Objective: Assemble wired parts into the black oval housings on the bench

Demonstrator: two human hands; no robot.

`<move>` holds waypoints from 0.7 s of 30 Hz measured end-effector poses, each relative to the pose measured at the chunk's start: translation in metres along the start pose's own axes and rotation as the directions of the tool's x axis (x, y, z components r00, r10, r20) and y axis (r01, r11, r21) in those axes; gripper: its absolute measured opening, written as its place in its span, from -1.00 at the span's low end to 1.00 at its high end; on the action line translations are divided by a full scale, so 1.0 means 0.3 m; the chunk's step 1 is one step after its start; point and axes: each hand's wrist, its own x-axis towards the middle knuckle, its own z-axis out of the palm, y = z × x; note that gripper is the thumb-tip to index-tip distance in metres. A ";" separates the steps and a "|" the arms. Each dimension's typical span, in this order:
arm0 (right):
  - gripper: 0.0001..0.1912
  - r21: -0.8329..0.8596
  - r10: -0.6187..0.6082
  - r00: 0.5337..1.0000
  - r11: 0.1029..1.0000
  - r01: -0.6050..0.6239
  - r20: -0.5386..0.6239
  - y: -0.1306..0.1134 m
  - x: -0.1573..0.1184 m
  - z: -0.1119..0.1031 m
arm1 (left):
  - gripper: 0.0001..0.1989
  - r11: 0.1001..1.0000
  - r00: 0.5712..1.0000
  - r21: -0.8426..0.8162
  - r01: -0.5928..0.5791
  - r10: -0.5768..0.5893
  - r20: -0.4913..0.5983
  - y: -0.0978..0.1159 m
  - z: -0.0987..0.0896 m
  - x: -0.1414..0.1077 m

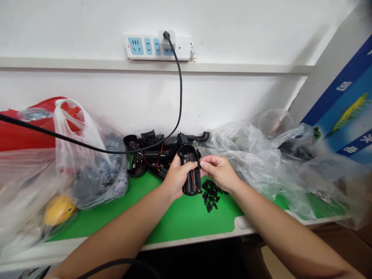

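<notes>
My left hand [178, 176] is wrapped round a black plastic housing [190, 182], its thumb lying across the open inner side. Thin red wires run inside the housing. At the housing's right edge my right hand [217, 170] has thumb and forefinger pinched together; whatever is between them is too small to make out. Just below my right hand, a heap of small black parts [211, 193] lies on the green mat [174, 223]. Behind my left hand is a pile of similar black housings [154, 155] with red wires.
Clear plastic bags [244, 147] lie at the right, and more bags [99, 174] at the left, one by a yellow object [59, 210]. A black cable [180, 85] hangs from the power strip [157, 47] across the pile. A blue printed box [345, 104] stands at right.
</notes>
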 end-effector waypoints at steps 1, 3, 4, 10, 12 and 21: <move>-0.69 0.012 -0.004 1.000 1.000 0.004 0.006 0.001 0.000 0.001 | -0.61 1.000 1.000 -0.001 0.001 -0.001 0.008 0.002 0.002 -0.002; -0.70 0.017 -0.022 0.999 1.000 0.021 0.023 -0.002 -0.001 0.000 | -0.59 1.000 0.999 0.002 0.004 -0.004 0.044 0.007 0.007 -0.008; -0.71 0.018 -0.029 0.999 0.999 0.029 0.030 -0.005 -0.002 -0.001 | -0.57 1.000 0.998 0.003 0.004 -0.004 0.066 0.009 0.010 -0.011; -0.68 0.097 0.046 0.999 0.994 -0.049 0.028 -0.030 -0.007 -0.005 | -0.53 1.000 0.998 -0.018 -0.019 0.020 0.068 0.008 0.020 -0.022; -0.67 0.108 0.069 0.997 0.992 -0.072 0.030 -0.032 -0.008 -0.007 | -0.53 0.999 0.998 -0.027 -0.028 0.029 0.057 0.006 0.020 -0.022; -0.66 0.076 0.082 0.996 0.994 -0.079 -0.033 -0.037 -0.007 -0.017 | -0.54 0.999 0.997 -0.006 -0.041 0.041 0.063 0.001 0.015 -0.017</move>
